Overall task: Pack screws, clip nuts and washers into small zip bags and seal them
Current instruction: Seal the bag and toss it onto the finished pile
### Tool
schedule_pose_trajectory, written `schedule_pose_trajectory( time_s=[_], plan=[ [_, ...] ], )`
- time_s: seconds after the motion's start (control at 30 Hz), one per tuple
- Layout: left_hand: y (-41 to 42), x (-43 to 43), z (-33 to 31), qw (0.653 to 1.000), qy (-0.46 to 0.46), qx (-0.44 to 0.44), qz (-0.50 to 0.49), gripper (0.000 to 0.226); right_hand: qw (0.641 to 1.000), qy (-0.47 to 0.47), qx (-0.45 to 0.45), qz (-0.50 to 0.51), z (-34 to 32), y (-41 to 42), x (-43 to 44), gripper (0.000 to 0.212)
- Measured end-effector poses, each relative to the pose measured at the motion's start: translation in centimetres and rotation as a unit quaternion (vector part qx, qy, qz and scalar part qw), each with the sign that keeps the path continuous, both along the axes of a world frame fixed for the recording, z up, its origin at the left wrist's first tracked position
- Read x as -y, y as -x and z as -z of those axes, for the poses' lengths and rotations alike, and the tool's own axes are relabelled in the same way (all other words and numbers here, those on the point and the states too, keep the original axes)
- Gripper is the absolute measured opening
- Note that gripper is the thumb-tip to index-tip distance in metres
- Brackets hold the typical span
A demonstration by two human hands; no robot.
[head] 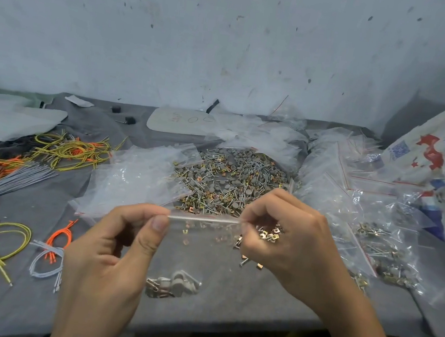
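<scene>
Zip bag hangs between both hands above the near part of the desk. Its mouth strip runs left to right. Left hand pinches the strip's left end. Right hand pinches the right end, with clip nuts cupped in its curled fingers. Washers and screws sit at the bag's bottom. Hardware heap lies just beyond, filled bags to the right.

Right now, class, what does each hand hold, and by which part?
The left hand pinches the small zip bag at the left end of its top seal strip; the right hand pinches the right end, also cupping clip nuts.
</scene>
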State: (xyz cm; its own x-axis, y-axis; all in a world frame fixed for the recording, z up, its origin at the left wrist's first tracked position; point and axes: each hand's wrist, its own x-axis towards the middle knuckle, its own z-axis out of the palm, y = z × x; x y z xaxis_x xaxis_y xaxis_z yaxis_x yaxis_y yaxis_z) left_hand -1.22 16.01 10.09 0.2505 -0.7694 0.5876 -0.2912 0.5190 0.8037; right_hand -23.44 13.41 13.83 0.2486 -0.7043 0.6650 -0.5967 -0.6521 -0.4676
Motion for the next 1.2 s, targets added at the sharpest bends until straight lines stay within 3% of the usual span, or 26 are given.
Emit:
schedule_pose_trajectory(
  time_s=[0.23,0.4,0.5,0.63,0.8,1.0,1.2],
  plan=[
    [1.2,-0.1,-0.4,0.997,-0.046,-0.029,0.063,0.022,0.999,-0.019,0.04,-0.007,0.3,1.0,0.1,0.005],
    [2.0,-0.1,-0.2,0.989,-0.08,-0.027,0.123,0.026,0.987,-0.084,0.126,-0.051,0.7,0.8,0.0,0.005],
    [2.0,-0.2,-0.4,0.989,-0.082,-0.002,0.122,0.026,0.975,-0.115,0.169,-0.085,1.1,1.1,0.0,0.009],
    [1.9,0.1,-0.6,0.989,-0.077,-0.046,0.117,0.008,0.959,-0.142,0.213,-0.123,1.9,1.4,-0.1,0.006],
    [1.9,-0.1,-0.7,0.98,-0.114,-0.091,0.132,0.015,0.948,-0.154,0.24,-0.142,2.1,1.5,-0.4,0.004],
    [2.0,-0.2,-0.8,0.98,-0.11,-0.096,0.136,0.005,0.925,-0.196,0.288,-0.152,2.9,1.1,-0.8,0.013],
    [1.9,-0.5,-1.0,0.984,-0.103,-0.085,0.121,0.008,0.906,-0.226,0.315,-0.167,3.6,0.5,-1.1,0.017]
  ],
)
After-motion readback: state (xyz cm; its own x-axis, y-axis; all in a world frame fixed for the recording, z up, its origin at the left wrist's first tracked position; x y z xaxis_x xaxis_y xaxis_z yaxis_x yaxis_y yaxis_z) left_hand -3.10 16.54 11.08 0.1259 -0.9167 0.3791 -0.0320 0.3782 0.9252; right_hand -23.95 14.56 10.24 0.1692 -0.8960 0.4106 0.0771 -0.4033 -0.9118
